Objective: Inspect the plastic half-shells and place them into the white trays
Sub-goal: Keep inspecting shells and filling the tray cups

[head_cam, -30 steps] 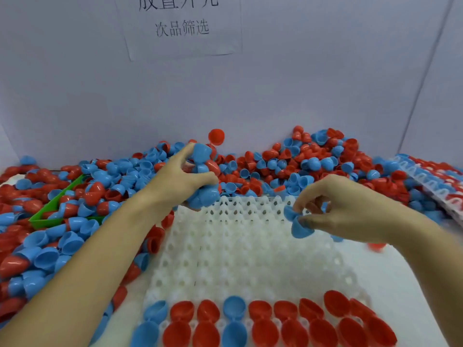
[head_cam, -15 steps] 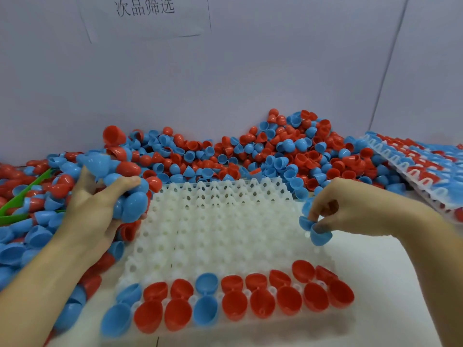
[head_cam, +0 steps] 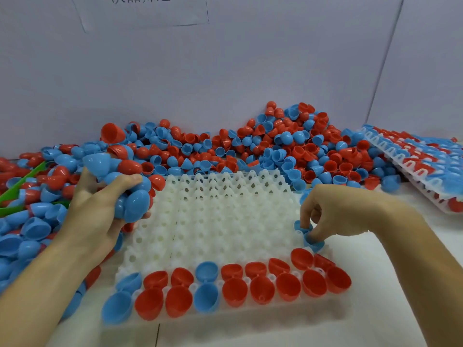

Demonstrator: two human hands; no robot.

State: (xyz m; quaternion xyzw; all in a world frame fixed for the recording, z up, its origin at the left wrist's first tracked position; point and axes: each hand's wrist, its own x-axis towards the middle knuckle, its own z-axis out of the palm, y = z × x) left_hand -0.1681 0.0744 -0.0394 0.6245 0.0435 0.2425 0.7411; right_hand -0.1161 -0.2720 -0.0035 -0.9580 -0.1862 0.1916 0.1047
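Head view: the left hand (head_cam: 100, 211) reaches in from 8 o'clock, forearm slanting up, fingers curled round a bunch of blue shells (head_cam: 132, 201) held just above the tray's (head_cam: 213, 214) left edge at 9 o'clock. The right hand (head_cam: 335, 211) comes in from 4 o'clock, wrist bent down, fingertips pinching a blue shell (head_cam: 313, 242) at the tray's right edge, just above the filled rows. Two near rows at 6 o'clock hold red and blue shells, open side up; the rest of the tray is bare. A loose pile (head_cam: 275, 151) lies behind the tray from 9 to 2 o'clock. A filled tray (head_cam: 426, 166) at 3 o'clock is cut off by the frame. A green thing (head_cam: 22, 181) at 9 o'clock is mostly buried. How many shells the left hand holds is unclear. The wall sheet (head_cam: 142, 8) is cropped at the top.
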